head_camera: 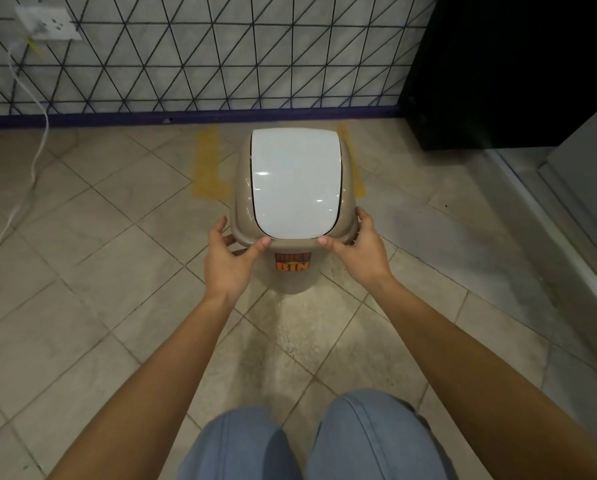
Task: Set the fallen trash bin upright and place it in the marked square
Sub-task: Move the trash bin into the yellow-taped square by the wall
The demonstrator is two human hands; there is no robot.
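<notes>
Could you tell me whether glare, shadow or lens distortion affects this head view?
Head view: small glare streaks on the bin lid; black, detail-free cabinet at upper right; wide-angle bowing of the wall tiles; both hands look sharp.

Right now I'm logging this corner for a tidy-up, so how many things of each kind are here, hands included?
Trash bin: 1
Hands on its rim: 2, left and right
Yellow floor stripes: 2, one left, one right of the bin
Wall socket: 1
White cable: 1
Total: 7
</notes>
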